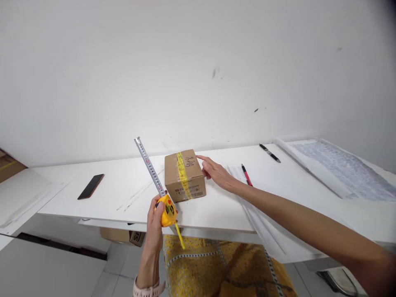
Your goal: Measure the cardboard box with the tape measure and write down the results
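Observation:
A small cardboard box (194,177) with yellow printed tape and black handwriting on top sits on the white desk. My left hand (154,218) grips a yellow tape measure (168,211) at the desk's front edge, just in front of the box. Its silver blade (150,167) is pulled out and slants up to the left, beside the box's left side. A yellow strap hangs below the case. At the box's right side is my right hand (218,175), index finger stretched to its upper right edge, the other fingers loosely curled with nothing seen in them.
A dark phone (90,187) lies on the desk at the left. To the right are a red and black pen (246,175) on paper sheets (262,231), a black pen (269,153) and a stack of written pages (349,169). A white wall (198,74) rises behind the desk.

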Tool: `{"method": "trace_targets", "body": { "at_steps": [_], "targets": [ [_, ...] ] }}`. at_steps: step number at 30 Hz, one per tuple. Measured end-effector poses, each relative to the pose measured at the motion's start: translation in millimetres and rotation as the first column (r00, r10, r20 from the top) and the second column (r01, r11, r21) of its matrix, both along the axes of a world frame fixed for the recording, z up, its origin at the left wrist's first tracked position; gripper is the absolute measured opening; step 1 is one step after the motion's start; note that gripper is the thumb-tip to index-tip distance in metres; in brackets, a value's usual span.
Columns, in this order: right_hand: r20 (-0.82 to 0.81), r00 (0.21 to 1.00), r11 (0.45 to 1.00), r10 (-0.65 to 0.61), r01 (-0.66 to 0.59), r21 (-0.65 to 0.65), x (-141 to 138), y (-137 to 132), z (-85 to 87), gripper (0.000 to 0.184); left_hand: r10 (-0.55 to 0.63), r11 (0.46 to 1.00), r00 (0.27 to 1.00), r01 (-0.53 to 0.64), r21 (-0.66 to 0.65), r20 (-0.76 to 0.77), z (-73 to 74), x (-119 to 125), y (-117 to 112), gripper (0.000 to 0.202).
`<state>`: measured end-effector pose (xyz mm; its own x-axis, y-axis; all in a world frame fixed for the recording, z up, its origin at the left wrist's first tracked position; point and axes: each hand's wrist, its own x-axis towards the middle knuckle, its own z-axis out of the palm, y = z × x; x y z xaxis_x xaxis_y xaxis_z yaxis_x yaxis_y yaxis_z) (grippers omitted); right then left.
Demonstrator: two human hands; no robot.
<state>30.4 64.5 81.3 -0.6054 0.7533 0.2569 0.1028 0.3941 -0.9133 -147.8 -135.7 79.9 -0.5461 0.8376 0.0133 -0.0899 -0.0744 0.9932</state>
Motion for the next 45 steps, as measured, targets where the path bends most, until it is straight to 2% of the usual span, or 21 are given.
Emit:
{"method": "trace_targets", "body": {
  "at_steps": [2,4,6,8,10,12,15,19,23,26,35,40,45],
  "targets": [
    [-0.006,0.999,0.999,-0.035,0.035,0.036,-1,-1,11.2,0.056,-0.052,0.999,0.998,0.051,-0.017,-0.038,15.3,-4,-8,0.054],
    [-0.075,0.994,0.997,-0.076,0.078,0.023,-1,4,25.8,0.055,-0.212,0.974,0.974,0.205,-0.091,-0.074,35.5,-19,-20,0.054],
    [-0.180,0.980,0.996,-0.084,0.076,-0.048,2,10,40.8,0.058,-0.435,0.889,0.899,0.419,-0.184,-0.055,54.8,-40,-30,0.050],
    [-0.256,0.966,0.992,-0.039,0.007,-0.125,5,15,53.4,0.062,-0.524,0.819,0.852,0.500,-0.283,-0.011,68.5,-62,-34,0.049],
    [-0.299,0.954,0.981,0.034,-0.089,-0.172,9,17,61.9,0.063,-0.524,0.777,0.851,0.487,-0.399,0.019,75.1,-79,-34,0.047],
    [-0.310,0.947,0.973,0.080,-0.142,-0.184,11,15,65.7,0.056,-0.517,0.739,0.855,0.463,-0.489,0.028,76.9,-90,-29,0.046],
    [-0.255,0.965,0.973,0.057,-0.111,-0.204,12,11,62.8,0.034,-0.555,0.721,0.832,0.472,-0.508,-0.016,79.1,-100,-17,0.045],
    [-0.158,0.987,0.959,-0.019,-0.026,-0.282,7,10,47.9,0.022,-0.579,0.751,0.799,0.446,-0.487,-0.162,91.3,-120,6,0.056],
    [-0.105,0.994,0.946,-0.034,-0.002,-0.324,-1,7,32.6,0.022,-0.488,0.825,0.822,0.324,-0.462,-0.294,103.6,-150,34,0.052],
    [-0.094,0.994,0.954,-0.048,0.018,-0.299,-7,2,27.4,0.023,-0.427,0.862,0.838,0.263,-0.433,-0.341,107.6,-164,51,0.049],
    [-0.069,0.998,0.990,0.010,-0.020,-0.143,-16,-3,29.3,0.023,-0.559,0.786,0.768,0.371,-0.494,-0.313,102.2,-159,76,0.045],
    [-0.093,0.995,0.981,0.048,-0.064,-0.183,-19,1,26.3,0.018,-0.579,0.770,0.760,0.391,-0.504,-0.295,97.9,-155,85,0.043],
    [-0.175,0.981,0.965,0.083,-0.123,-0.233,-16,8,13.8,0.024,-0.606,0.750,0.753,0.431,-0.502,-0.258,95.2,-148,91,0.043]
  ]
}}
